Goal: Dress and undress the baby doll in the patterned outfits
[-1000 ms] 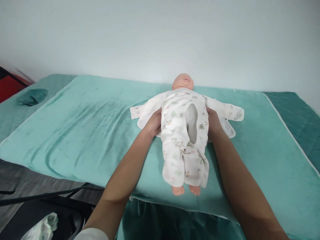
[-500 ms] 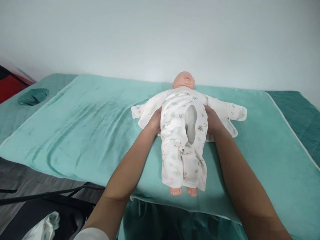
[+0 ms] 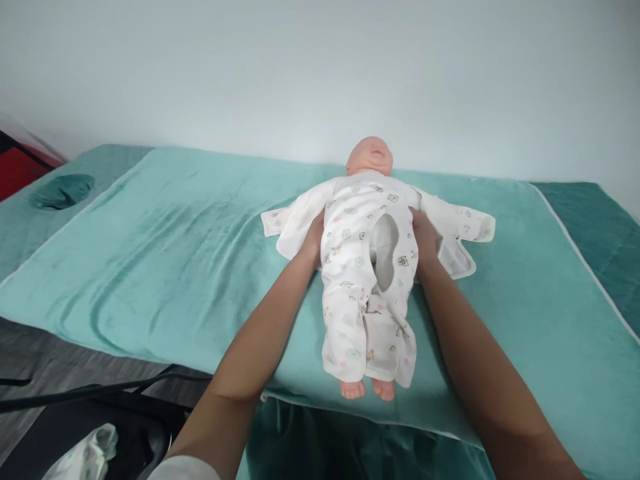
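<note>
A baby doll (image 3: pixel 371 157) in a white printed romper (image 3: pixel 356 280) lies on its back on a teal towel (image 3: pixel 175 253), head toward the wall, bare feet near the towel's front edge. The romper gapes open over the belly. My left hand (image 3: pixel 313 239) is pressed against the doll's left side under its sleeve, fingers tucked behind the body. On the other side my right hand (image 3: pixel 425 239) grips the torso in the same way, with its fingers hidden under the cloth.
The towel covers a padded table in darker teal (image 3: pixel 595 227) along a pale wall. A dark green bundle (image 3: pixel 63 190) lies at the far left. Below the table's front edge are a black stand (image 3: pixel 100 390) and a crumpled cloth (image 3: pixel 83 457).
The doll has shifted slightly toward the wall and its torso sits a little higher between my hands. Both hands kept their hold on its sides.
</note>
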Motion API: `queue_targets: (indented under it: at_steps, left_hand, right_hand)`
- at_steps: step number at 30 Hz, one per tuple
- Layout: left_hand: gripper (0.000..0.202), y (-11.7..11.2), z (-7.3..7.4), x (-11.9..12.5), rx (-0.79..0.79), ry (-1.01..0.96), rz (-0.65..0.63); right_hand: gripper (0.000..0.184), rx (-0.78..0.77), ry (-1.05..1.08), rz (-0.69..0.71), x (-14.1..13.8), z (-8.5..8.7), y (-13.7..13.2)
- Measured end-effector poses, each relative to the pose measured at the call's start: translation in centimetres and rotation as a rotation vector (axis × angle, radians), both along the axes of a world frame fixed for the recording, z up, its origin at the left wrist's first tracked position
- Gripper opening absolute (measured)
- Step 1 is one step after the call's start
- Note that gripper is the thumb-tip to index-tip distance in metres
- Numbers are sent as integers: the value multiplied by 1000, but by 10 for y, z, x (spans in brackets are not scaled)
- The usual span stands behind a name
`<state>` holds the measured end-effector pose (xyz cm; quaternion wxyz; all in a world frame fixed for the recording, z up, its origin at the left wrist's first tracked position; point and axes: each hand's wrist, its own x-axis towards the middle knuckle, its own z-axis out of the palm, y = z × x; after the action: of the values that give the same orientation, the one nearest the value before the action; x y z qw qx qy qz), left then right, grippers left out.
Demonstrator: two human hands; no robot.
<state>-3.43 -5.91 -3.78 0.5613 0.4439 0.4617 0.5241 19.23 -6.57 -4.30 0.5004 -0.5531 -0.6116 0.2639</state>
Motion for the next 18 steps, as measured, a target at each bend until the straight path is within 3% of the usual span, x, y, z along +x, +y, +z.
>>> queue_targets:
  at_steps: [6,15,18]
  left_hand:
    - [26,-7,7,2,115,124,50]
    - [35,-10,4,1,133,-21,3]
    - [34,-10,3,0,158,28,55]
  right_hand:
    - [26,-59,-208,-127,3,4,-4]
    - [30,-114,-218,-162,-1,10,0]
    - [29,-153,-213,-220,-2,13,-1]
